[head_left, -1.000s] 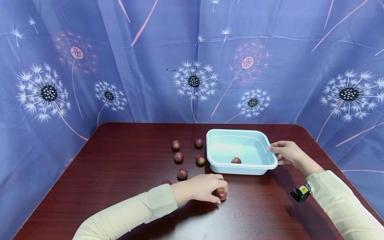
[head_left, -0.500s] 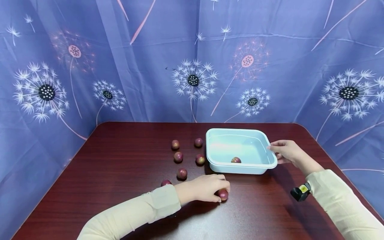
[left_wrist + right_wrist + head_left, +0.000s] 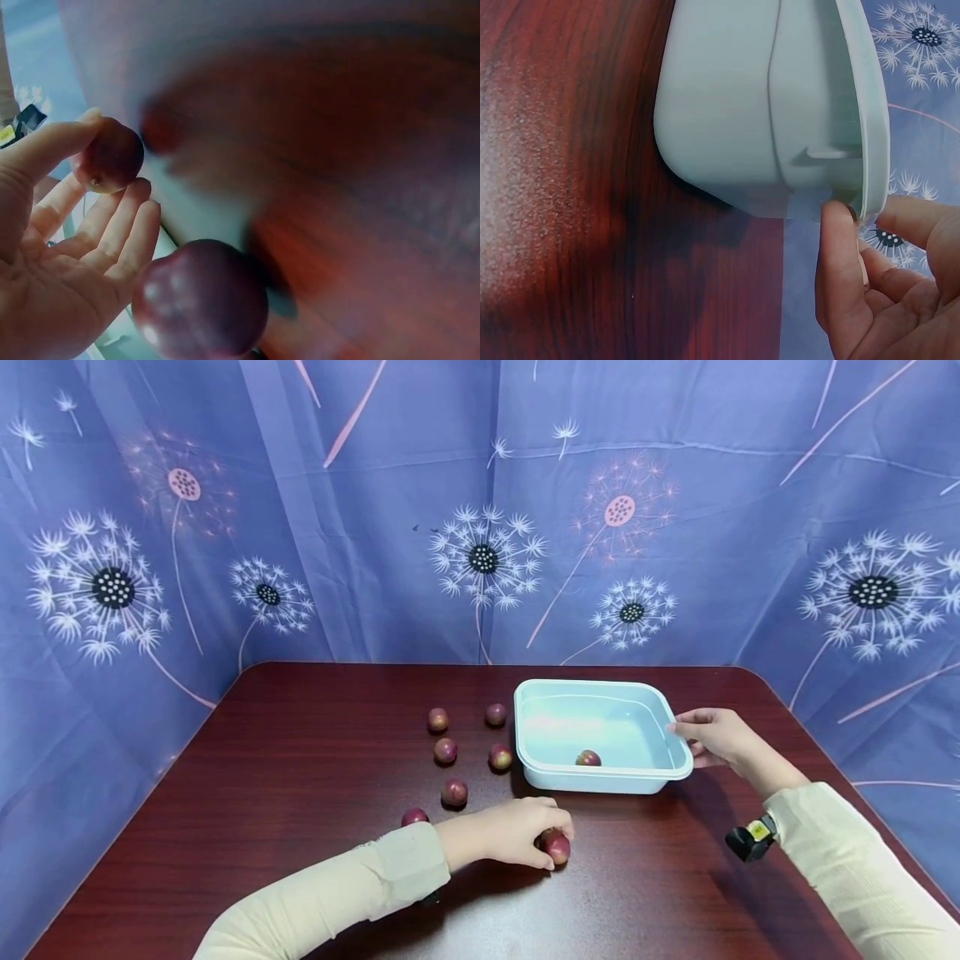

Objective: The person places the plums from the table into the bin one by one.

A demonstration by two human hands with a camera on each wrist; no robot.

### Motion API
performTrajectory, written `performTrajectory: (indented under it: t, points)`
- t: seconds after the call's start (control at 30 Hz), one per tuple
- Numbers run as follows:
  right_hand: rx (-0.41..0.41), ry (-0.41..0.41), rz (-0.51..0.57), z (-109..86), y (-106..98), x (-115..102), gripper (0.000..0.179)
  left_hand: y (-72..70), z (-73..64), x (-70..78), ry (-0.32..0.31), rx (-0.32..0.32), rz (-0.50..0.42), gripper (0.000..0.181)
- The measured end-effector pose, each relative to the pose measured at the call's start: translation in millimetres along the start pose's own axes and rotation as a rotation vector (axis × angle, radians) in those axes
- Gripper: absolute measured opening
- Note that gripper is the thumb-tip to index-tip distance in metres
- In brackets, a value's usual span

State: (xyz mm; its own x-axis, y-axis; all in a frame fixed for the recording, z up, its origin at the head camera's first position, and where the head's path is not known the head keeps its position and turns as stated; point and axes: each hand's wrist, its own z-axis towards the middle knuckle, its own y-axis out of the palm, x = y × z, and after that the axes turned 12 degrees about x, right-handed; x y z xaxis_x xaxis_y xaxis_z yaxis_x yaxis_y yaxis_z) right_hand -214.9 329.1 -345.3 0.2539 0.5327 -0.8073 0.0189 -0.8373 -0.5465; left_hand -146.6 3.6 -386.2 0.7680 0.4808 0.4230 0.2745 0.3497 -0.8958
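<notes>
In the head view my left hand (image 3: 517, 833) is low over the table, holding a dark red plum (image 3: 556, 847) between thumb and fingers. The left wrist view shows the thumb on one side of this plum (image 3: 111, 155) and fingertips at the other. A second, glossy plum (image 3: 201, 300) appears close to the wrist camera. My right hand (image 3: 716, 742) pinches the right rim of a pale blue plastic basin (image 3: 536, 772). Its thumb and fingers (image 3: 840, 262) grip the basin's edge in the right wrist view. One plum (image 3: 588, 758) lies inside the basin.
Several more plums stand loose on the dark wooden table (image 3: 322, 743), left of the basin, among them one plum (image 3: 500, 757) near its wall and another plum (image 3: 415, 817) partly behind the left forearm. A blue dandelion-print curtain (image 3: 375, 527) hangs around the table.
My left hand has shifted slightly right with the plum, which has turned a little in the fingers. The right hand stays on the basin's rim, and the basin has not visibly moved.
</notes>
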Motion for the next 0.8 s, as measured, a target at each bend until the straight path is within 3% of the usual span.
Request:
performTrajectory:
  t: [0.23, 0.4, 0.5, 0.8]
  points:
    - [0.006, 0.003, 0.003, -1.0, 0.7, -0.8, 0.059, -0.2, -1.5, -6.3, -0.011, 0.039, -0.263, 0.032]
    - [0.001, 0.006, 0.0, -1.6, 0.7, -1.5, 0.06, 0.1, -2.2, -8.4, -0.167, 0.017, -0.53, 0.031]
    - [-0.002, 0.0, -0.011, -1.5, -0.4, -1.1, 0.061, -1.0, -3.1, -7.7, -0.261, 0.014, -0.645, 0.03]
    - [-0.001, -0.001, -0.023, -0.2, -0.7, -0.6, 0.061, -6.7, -8.1, -3.7, -0.417, 0.006, -0.948, 0.029]
